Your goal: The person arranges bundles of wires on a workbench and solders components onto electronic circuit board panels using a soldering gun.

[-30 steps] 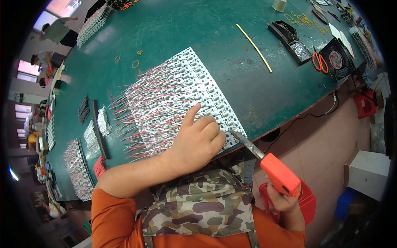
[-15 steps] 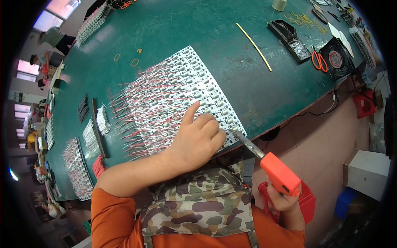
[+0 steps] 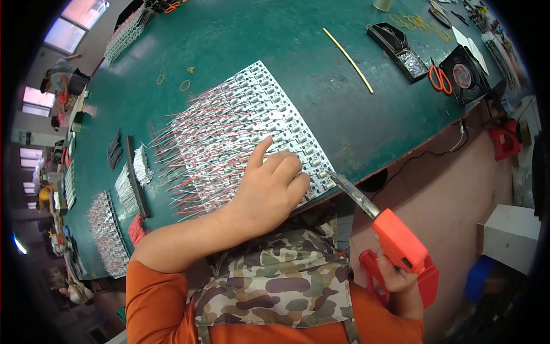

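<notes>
A white panel of small circuit boards (image 3: 268, 80) lies on the green table, with many red and white wires (image 3: 189, 143) reaching out over its left side. My left hand (image 3: 269, 192) rests over the panel's near part, its little finger lifted and the others curled in. Whatever its fingertips pinch is hidden beneath them. In my right hand (image 3: 396, 278) is the grip of a red soldering gun (image 3: 404, 241). Its metal tip points down at the panel's near right corner, just right of my left hand.
Left of the panel are bundles of white wires (image 3: 126, 189), black wires (image 3: 115, 152) and a dark bar (image 3: 136, 178). Another wired panel (image 3: 107, 235) stands nearby. Toward the right are a yellow stick (image 3: 348, 60), a black tray (image 3: 398, 51), orange-handled scissors (image 3: 440, 79) and a fan (image 3: 465, 75).
The soldering gun has shifted slightly right and its tip has drawn away from my left fingers. My left hand has moved a little left. The view has shifted slightly.
</notes>
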A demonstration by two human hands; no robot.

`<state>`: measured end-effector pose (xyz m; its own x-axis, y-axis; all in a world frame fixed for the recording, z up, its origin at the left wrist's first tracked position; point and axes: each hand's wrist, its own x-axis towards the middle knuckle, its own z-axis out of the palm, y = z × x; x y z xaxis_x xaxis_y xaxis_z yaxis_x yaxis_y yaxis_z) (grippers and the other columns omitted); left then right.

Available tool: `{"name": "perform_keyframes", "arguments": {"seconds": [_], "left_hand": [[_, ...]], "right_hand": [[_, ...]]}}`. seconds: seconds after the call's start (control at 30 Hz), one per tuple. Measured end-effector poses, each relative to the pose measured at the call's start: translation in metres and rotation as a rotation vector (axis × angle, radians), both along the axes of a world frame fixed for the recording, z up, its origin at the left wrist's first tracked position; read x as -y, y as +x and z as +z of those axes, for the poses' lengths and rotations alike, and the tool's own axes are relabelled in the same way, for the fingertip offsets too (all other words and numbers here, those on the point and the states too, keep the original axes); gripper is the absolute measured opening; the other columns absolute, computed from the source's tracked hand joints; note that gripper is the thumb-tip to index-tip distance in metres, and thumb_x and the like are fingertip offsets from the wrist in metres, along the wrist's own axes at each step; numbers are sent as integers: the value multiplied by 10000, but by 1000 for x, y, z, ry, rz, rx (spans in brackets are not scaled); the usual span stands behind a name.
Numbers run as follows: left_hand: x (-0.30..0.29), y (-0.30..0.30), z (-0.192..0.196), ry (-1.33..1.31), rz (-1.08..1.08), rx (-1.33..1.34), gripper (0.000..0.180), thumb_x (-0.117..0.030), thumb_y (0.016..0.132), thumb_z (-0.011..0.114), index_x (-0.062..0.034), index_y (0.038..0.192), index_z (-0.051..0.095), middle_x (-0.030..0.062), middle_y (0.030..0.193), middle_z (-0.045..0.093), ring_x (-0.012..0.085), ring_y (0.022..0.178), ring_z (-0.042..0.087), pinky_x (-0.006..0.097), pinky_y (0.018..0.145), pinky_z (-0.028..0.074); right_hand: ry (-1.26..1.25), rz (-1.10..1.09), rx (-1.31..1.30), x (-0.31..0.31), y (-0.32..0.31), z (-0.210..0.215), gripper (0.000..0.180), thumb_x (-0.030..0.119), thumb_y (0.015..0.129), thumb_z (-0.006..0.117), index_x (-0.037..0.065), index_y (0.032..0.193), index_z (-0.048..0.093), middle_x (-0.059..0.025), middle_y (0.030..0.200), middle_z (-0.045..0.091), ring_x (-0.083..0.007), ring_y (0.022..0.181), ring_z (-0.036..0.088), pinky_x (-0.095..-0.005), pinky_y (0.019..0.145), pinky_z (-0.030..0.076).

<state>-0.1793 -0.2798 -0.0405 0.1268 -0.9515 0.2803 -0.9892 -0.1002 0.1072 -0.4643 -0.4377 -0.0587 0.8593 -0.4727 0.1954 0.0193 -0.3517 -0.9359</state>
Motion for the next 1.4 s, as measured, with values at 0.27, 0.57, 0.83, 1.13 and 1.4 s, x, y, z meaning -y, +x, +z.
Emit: {"name": "perform_keyframes", "arguments": {"seconds": [0.27, 0.57, 0.83, 1.13, 1.4], "left_hand": [[2, -10, 1, -6, -92, -35, 188, -123, 769, 632, -119, 948, 687, 44, 885, 577, 218, 996, 619, 579, 1094, 346], [3, -12, -2, 5, -77, -9, 194, -134, 764, 636, -118, 950, 687, 44, 869, 566, 218, 987, 618, 599, 1094, 337], [5, -13, -4, -35, -80, -1, 141, -142, 755, 622, -92, 880, 663, 50, 854, 560, 224, 982, 611, 602, 1079, 345], [4, -12, -3, -3, -71, -12, 185, -140, 765, 630, -102, 936, 691, 50, 862, 557, 228, 1020, 607, 614, 1100, 317], [4, -13, -3, -9, -70, -5, 179, -138, 765, 631, -97, 929, 691, 49, 853, 551, 228, 1026, 607, 616, 1097, 322]], "right_hand": [[-42, 29, 8, 0, -18, -12, 425, 27, 776, 691, -81, 1167, 565, -80, 800, 611, -200, 622, 577, -310, 651, 512], [-203, 136, 61, 6, -5, -2, 554, 5, 801, 688, -102, 1299, 471, -69, 813, 619, -163, 619, 573, -299, 641, 503], [-119, 118, 98, 3, -3, -6, 604, -9, 810, 682, -96, 1350, 425, -112, 877, 658, -178, 661, 614, -305, 645, 515], [-106, 143, 83, 3, -5, -8, 610, -7, 818, 681, -101, 1358, 413, -121, 881, 655, -181, 664, 616, -303, 634, 514], [-94, 29, 66, -2, -10, -8, 355, 6, 733, 675, -57, 1073, 598, -76, 787, 617, -228, 605, 578, -333, 616, 508]]}}
